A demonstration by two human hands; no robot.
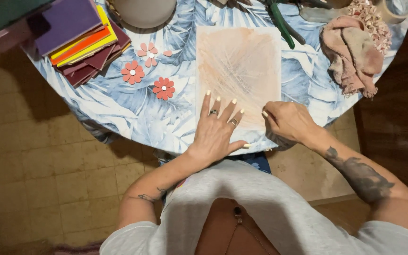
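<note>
We are holding down the pale peach painted paper sheet (238,71) that lies on the round table with the blue leaf cloth (119,111). Our left hand (217,132) lies flat and open on its bottom edge, gripping nothing. Our right hand (286,122) is curled at the sheet's right corner — we cannot tell if it pinches it. Next, we think, it needs a sure pinch — a gentle one.

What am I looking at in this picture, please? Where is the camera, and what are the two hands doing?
The single camera sits on a person's head and looks down at a round table with a blue leaf-pattern tablecloth. The left hand lies flat, fingers spread, on a pale peach sheet. The right hand is curled at that sheet's near right edge; whether it pinches anything is unclear. Nearby lie three red paper flowers, a stack of coloured sheets, green-handled pliers, a pink cloth and a pale round pot.
</note>
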